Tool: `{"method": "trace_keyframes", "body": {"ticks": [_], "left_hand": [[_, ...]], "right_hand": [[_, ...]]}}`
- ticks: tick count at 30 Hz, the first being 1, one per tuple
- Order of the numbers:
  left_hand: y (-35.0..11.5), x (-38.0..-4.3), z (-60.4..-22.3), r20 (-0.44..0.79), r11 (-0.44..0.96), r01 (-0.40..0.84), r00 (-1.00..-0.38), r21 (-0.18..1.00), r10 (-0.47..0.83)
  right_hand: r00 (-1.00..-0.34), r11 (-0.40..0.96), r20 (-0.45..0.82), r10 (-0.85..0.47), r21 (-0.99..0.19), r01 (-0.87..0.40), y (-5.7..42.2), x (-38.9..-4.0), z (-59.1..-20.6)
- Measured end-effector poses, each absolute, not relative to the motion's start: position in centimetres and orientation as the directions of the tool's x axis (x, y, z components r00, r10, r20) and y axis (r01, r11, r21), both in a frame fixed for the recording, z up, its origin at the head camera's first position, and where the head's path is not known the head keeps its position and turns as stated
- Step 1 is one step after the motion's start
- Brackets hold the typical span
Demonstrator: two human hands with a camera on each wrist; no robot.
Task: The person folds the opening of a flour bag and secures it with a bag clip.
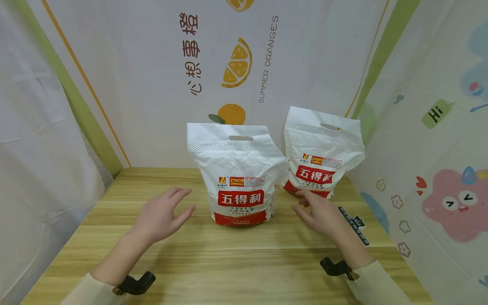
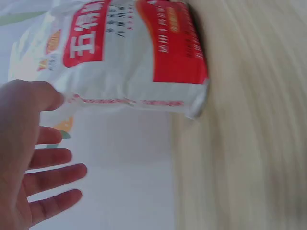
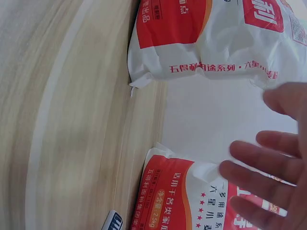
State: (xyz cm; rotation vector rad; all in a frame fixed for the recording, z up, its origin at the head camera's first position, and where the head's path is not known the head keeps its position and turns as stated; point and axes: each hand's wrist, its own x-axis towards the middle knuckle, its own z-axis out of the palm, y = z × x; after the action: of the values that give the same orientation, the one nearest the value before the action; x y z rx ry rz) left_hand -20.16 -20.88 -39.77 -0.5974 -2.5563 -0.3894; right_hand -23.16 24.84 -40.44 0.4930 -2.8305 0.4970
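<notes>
White-and-red bags point(image 1: 240, 163), tan grained table point(image 1: 228, 271), fruit-patterned curtain point(image 1: 152, 84)

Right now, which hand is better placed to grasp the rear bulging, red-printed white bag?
Right hand, probably: it is near the rear bag; the front bulging, red-printed white bag separates the left hand from it.

Two bags point(image 1: 244, 167) point(image 1: 322, 154), one dark strip point(image 1: 354, 226)

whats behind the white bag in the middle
Behind the middle bag, the head view shows a white cloth with a printed orange, its lower part covered by the bag. The other bag stands farther back, to the right. Anything directly behind the base is hidden.
</notes>
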Motion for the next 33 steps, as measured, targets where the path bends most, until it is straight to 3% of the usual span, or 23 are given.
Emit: {"method": "trace_keyframes", "body": {"ticks": [6, 12, 20, 33], "left_hand": [[-20.1, -20.8, -38.0, 0.686, 0.799, 0.583, -0.643, 0.149, 0.341], [-18.6, -21.6, -35.4, 0.724, 0.751, 0.645, -0.583, 0.138, 0.368], [-15.4, -23.3, -31.3, 0.718, 0.704, 0.697, -0.560, 0.139, 0.412], [-11.6, -26.5, -26.8, 0.658, 0.708, 0.690, -0.606, 0.153, 0.448]], "right_hand": [[-0.923, 0.837, 0.321, -0.213, -0.428, -0.342, 24.6, -23.4, -40.5], [-0.934, 0.769, 0.324, -0.152, -0.555, -0.318, 24.4, -24.3, -40.2], [-0.950, 0.703, 0.291, -0.115, -0.652, -0.285, 23.3, -25.5, -39.3], [-0.942, 0.586, 0.326, -0.078, -0.750, -0.308, 21.4, -27.3, -38.2]]}}
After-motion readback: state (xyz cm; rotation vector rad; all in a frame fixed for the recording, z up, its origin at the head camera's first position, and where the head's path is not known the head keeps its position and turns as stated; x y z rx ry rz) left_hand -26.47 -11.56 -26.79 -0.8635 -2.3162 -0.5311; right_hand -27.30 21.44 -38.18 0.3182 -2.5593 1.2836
